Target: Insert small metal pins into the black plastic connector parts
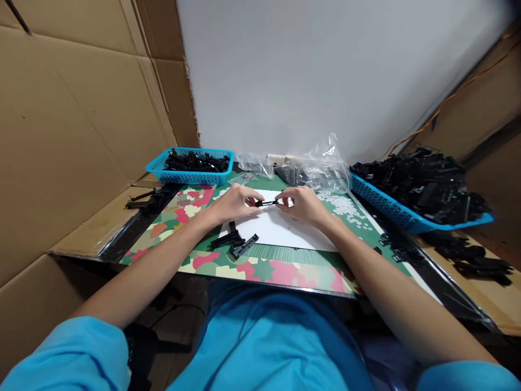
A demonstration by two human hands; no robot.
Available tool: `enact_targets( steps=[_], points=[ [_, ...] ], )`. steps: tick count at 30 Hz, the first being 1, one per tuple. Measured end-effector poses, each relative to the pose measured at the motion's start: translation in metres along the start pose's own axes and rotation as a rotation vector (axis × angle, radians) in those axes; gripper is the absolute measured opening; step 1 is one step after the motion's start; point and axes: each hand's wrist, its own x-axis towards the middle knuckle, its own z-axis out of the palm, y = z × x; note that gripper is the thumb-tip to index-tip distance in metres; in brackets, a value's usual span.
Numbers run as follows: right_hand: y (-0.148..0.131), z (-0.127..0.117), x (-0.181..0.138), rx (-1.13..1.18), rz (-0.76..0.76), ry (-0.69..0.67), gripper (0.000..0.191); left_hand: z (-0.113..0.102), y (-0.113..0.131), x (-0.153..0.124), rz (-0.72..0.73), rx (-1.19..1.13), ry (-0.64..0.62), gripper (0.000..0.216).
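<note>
— Where is the part?

— The part (266, 203) is in the middle of the frame. It is a thin black piece, lying across, a little above the sheet (285, 231). Both hands hold it.

— How do the hands grip it?

— The left hand (234, 202) pinches the left end between thumb and fingertips, closed narrowly on it. The right hand (303, 205) pinches the right end in the same way. The other fingers are curled. The part bridges the small gap between the two hands.

— What lies just below?

— The sheet is white and lies flat on the mat (264, 270), which has a pattern of green, pink and cream. At the lower left edge of the sheet there are loose parts (238, 243), black and long, near the left hand.

— And further out?

— To the right of the right hand, white bits (344, 205) are scattered on the mat. Behind the hands, against the wall (325, 70), lie clear bags (325, 163). At the upper left of the mat stands the left basket (191, 175), blue, with black pieces (195, 161) inside. At the right of the frame is the right basket (391, 209), also blue, heaped with more of them. Other black pieces lie outside both baskets. Cardboard (61, 136) fills the left side of the frame.
</note>
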Motion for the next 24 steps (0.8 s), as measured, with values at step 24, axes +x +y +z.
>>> enact_targets(
  steps=[24],
  points=[
    [0.002,-0.004,0.007,0.751,0.223,0.095,0.062,0.000,-0.004,0.001,0.141,0.091,-0.218,0.028]
  ],
)
